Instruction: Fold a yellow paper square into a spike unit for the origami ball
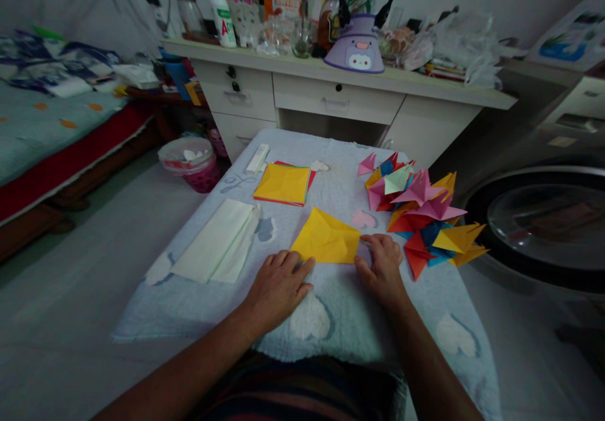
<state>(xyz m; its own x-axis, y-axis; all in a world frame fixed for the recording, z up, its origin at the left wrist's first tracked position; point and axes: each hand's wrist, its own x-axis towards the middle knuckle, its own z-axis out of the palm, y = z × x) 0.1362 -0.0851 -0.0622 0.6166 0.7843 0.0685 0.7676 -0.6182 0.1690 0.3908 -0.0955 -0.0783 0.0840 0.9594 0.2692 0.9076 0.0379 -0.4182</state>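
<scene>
A creased yellow sheet of origami paper [326, 239] lies on the cloth-covered table in front of me. My left hand [283, 282] rests palm down at its lower left corner, fingers spread and touching the edge. At the right corner is my right hand [382, 266], with forefinger and thumb apart against the paper's edge. Neither hand grips the sheet. A stack of coloured square papers [282, 183], yellow on top, sits farther back. Several folded paper cranes [420, 197] in pink, red, yellow, blue and pale green are heaped to the right.
On the table's left are a folded white tissue [217, 241] and a small white box-like object [258, 159]. The light blue tablecloth [331, 314] hangs over the near edge. Behind stand a cluttered white desk [302, 71] and a pink bin [201, 172]. A washing machine [543, 219] is on the right.
</scene>
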